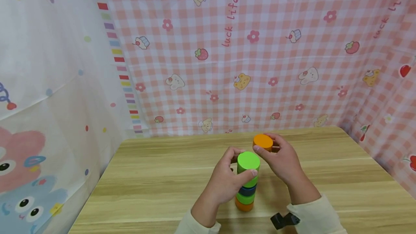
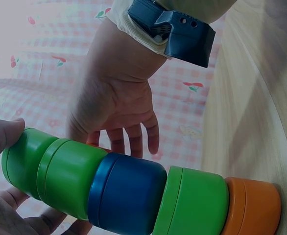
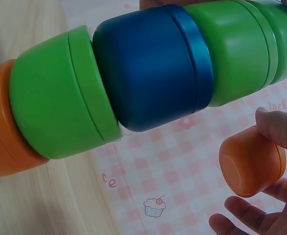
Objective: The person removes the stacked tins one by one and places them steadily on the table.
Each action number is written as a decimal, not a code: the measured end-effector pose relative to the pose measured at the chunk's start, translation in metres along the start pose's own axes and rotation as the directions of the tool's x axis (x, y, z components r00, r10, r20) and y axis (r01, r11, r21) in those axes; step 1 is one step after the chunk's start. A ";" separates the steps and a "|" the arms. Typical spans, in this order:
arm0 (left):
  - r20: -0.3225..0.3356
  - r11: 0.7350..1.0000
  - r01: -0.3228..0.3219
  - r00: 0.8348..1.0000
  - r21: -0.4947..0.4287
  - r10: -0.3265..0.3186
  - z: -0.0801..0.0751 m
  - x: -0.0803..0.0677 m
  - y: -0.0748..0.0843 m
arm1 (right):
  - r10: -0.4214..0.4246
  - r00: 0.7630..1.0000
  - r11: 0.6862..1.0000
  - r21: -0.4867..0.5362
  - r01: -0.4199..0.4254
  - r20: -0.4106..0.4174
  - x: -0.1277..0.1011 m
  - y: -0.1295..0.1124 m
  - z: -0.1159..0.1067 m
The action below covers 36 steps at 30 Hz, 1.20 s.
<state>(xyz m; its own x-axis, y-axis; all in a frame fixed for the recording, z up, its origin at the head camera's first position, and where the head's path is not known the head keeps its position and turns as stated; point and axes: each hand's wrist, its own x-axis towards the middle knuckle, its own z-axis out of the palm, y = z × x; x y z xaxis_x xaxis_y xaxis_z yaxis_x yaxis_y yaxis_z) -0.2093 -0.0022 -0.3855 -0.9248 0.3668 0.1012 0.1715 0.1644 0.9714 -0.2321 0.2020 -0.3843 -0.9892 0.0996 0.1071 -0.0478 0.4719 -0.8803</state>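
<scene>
A column of several small round lidded tins stands upright on the table. From the bottom it runs an orange tin (image 1: 244, 206), a green tin (image 2: 195, 201), a dark blue tin (image 2: 129, 193), another green tin (image 2: 70, 176) and a green top tin (image 1: 248, 160). My left hand (image 1: 224, 180) grips the top one, thumb on the near side and fingers behind. Just right of the column's top, my right hand (image 1: 286, 161) pinches a separate orange tin (image 3: 251, 161) between thumb and fingers, raised off the table. In the right wrist view its rounded base shows.
The wood-grain table (image 1: 156, 183) spreads out on both sides of the column. Behind it hangs a pink checked cloth (image 1: 276, 60), with a white printed cloth (image 1: 65, 64) on the left. A black wrist device (image 1: 284, 220) sits at the right sleeve.
</scene>
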 end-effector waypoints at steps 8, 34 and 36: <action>0.004 1.000 -0.004 1.000 -0.004 0.004 0.000 0.001 -0.001 | -0.003 1.000 1.000 -0.001 0.003 0.006 0.001 0.002 0.001; 0.004 1.000 -0.002 1.000 -0.005 0.002 0.000 0.000 0.001 | -0.012 1.000 1.000 0.005 0.012 0.024 0.005 0.010 0.007; 0.002 1.000 -0.002 1.000 -0.004 0.002 0.000 0.000 0.001 | -0.012 1.000 1.000 0.008 0.011 0.028 0.006 0.011 0.007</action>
<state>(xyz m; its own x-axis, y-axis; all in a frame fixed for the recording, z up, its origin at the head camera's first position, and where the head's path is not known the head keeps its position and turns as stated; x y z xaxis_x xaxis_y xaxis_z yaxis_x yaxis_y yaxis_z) -0.2090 -0.0024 -0.3844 -0.9237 0.3690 0.1029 0.1720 0.1595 0.9721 -0.2392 0.2010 -0.3966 -0.9921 0.0698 0.1044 -0.0601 0.4658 -0.8829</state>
